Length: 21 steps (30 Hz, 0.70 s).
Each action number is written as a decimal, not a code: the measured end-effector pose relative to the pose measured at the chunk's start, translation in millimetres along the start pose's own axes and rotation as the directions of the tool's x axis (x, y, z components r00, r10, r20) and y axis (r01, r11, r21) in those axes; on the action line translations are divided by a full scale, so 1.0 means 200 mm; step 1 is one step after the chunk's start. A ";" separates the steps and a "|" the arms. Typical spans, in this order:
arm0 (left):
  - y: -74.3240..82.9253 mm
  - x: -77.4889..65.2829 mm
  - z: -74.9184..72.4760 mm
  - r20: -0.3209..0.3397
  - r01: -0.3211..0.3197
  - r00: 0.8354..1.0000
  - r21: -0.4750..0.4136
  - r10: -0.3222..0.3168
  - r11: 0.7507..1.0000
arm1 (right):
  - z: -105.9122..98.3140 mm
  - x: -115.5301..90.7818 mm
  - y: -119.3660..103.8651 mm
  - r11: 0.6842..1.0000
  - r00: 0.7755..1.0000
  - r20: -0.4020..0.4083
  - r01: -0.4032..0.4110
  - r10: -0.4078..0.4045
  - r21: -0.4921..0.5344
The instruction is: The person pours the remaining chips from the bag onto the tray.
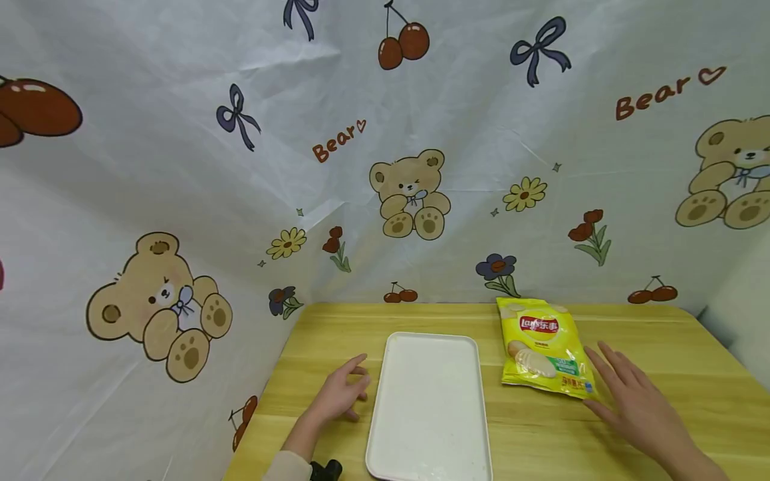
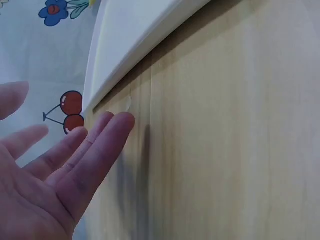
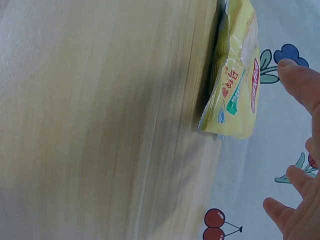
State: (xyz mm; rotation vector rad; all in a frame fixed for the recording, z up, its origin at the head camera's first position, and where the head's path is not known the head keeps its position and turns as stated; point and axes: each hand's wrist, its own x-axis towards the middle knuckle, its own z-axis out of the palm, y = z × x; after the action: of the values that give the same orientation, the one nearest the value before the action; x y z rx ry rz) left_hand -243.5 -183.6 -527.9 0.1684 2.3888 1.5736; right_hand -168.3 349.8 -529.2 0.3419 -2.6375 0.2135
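A yellow bag of potato chips [image 1: 538, 344] lies on the table to the right of a white rectangular tray [image 1: 430, 407]. My right hand [image 1: 640, 404] is spread at the bag's lower right corner, holding nothing. In the right wrist view its thumb and fingers [image 3: 295, 220] are apart, and the chip bag [image 3: 235, 85] lies beyond them. To the left of the tray is my left hand [image 1: 339, 394], its fingers loosely bent and nothing in them. The left wrist view shows the left hand's relaxed fingers [image 2: 95, 155] near the edge of the white tray [image 2: 135, 40].
A light wooden table [image 1: 541, 434] carries the tray and the bag. Behind it and along its left side hangs a white cloth [image 1: 337, 87] printed with bears, bows, cherries and flowers. A black strap or device [image 1: 327, 470] sits at the left wrist.
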 end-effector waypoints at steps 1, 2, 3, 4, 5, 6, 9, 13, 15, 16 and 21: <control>0.00 0.00 0.00 0.005 0.006 1.000 -0.014 -0.006 1.000 | 0.00 0.00 0.00 1.000 1.000 0.001 0.001 -0.001 -0.001; -0.01 0.00 0.00 0.013 0.013 1.000 -0.028 -0.012 1.000 | 0.00 0.01 -0.01 1.000 1.000 0.000 0.004 -0.004 -0.001; -0.01 0.00 0.00 0.022 0.018 1.000 -0.042 -0.017 0.999 | 0.00 0.01 -0.01 1.000 1.000 0.001 0.006 -0.006 0.001; -0.02 0.00 0.00 0.032 0.023 0.999 -0.055 -0.022 0.998 | 0.00 0.02 -0.01 1.000 1.000 0.002 0.008 -0.008 0.003; -0.03 0.01 0.00 0.041 0.026 0.999 -0.065 -0.024 0.998 | 0.00 0.02 -0.02 1.000 1.000 0.003 0.009 -0.009 0.009; -0.04 0.01 0.00 0.049 0.032 0.998 -0.075 -0.028 0.997 | 0.00 0.02 -0.03 1.000 1.000 0.007 0.006 -0.006 0.013; -0.06 0.02 0.01 0.066 0.035 0.997 -0.092 -0.029 0.995 | 0.01 0.04 -0.05 1.000 0.999 0.032 -0.009 0.008 0.024; -0.07 0.04 0.03 0.071 0.028 0.997 -0.093 -0.021 0.995 | 0.02 0.04 -0.07 0.999 0.998 0.058 -0.027 0.024 0.037; -0.07 0.05 0.04 0.078 0.017 0.997 -0.090 -0.010 0.996 | 0.02 0.05 -0.08 0.999 0.998 0.062 -0.033 0.031 0.039; -0.07 0.06 0.05 0.083 0.014 0.996 -0.090 -0.006 0.996 | 0.02 0.05 -0.07 0.999 0.997 0.065 -0.037 0.034 0.040; -0.06 0.07 0.08 0.083 0.010 0.997 -0.088 -0.003 0.996 | 0.03 0.06 -0.07 0.998 0.996 0.083 -0.044 0.041 0.040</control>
State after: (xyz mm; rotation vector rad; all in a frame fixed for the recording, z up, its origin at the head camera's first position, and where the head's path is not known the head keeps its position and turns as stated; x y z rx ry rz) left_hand -251.5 -171.7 -547.6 0.2038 2.2504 1.6333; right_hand -176.4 332.0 -527.8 0.3153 -2.7260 0.2749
